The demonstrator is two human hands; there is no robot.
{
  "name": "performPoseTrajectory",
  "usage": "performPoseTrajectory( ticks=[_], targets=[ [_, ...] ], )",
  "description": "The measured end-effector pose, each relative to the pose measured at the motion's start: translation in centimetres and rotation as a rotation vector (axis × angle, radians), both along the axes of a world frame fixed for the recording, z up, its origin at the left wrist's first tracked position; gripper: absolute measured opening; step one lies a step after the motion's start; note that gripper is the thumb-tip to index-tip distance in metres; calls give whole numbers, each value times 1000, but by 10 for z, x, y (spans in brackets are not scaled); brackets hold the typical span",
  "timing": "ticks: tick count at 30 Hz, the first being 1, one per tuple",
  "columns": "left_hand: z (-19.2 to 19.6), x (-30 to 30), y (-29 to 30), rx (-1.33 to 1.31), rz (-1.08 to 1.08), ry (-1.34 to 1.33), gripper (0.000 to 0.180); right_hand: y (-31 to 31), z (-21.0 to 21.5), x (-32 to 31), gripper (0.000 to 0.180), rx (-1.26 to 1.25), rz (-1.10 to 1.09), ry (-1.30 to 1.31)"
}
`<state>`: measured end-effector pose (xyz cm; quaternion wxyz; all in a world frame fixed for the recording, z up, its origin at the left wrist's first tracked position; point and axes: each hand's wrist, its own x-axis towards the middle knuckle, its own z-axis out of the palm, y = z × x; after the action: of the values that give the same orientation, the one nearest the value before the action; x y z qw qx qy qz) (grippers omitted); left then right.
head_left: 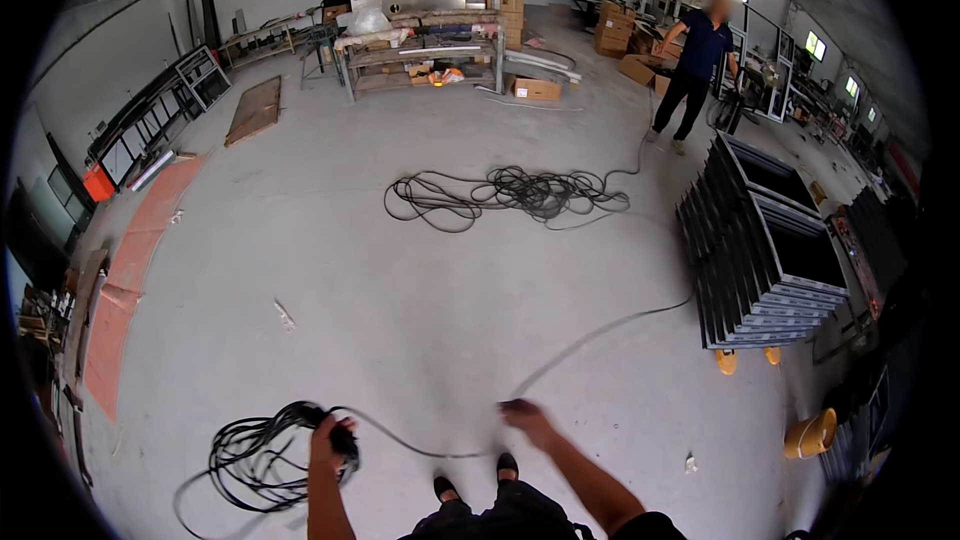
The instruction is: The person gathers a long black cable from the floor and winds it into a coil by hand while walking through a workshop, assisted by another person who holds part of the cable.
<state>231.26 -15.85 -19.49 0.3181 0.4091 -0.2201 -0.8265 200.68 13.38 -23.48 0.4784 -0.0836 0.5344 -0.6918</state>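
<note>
My left hand (327, 440) is closed around a loose coil of black strip (236, 432), cord-like or rubber-like, whose loops hang out to the left. From the coil one length sags in front of my shoes and rises to my right hand (524, 420). The fingers of that hand are closed on the strip and slightly blurred. Beyond it, the strip runs across the floor toward a stack of dark frames (765, 265) on the right, where its far part is hidden.
A tangled heap of black strip (525, 190) lies mid-floor, one line leading toward a person (705, 50) standing far right. A yellow bucket (808, 434) is near right. Orange-pink sheeting (140, 260) lies along the left. A loaded workbench (425, 50) stands at the back.
</note>
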Motion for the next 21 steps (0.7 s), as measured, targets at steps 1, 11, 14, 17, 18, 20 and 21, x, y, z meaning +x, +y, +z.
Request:
performPoseTrajectory(
  ticks=[1,11,14,17,18,20,21],
  targets=[
    [12,-20,11,-45,-141,-31,15,-45,11,28,38,24,221,71],
    [44,-107,101,-75,-484,217,32,-163,87,65,27,-142,217,193],
    [39,-124,103,223,-265,280,12,-147,92,59,20,-197,160,19],
    [44,-133,89,305,-254,407,10,-127,112,38,21,-150,-45,-122],
    [48,-135,83,302,-258,399,10,-119,121,26,23,-147,-52,-100],
    [56,-138,78,286,-272,422,11,-106,139,10,31,-121,-53,76],
    [59,-141,79,269,-313,382,13,-104,147,7,32,-91,19,153]
  ],
)
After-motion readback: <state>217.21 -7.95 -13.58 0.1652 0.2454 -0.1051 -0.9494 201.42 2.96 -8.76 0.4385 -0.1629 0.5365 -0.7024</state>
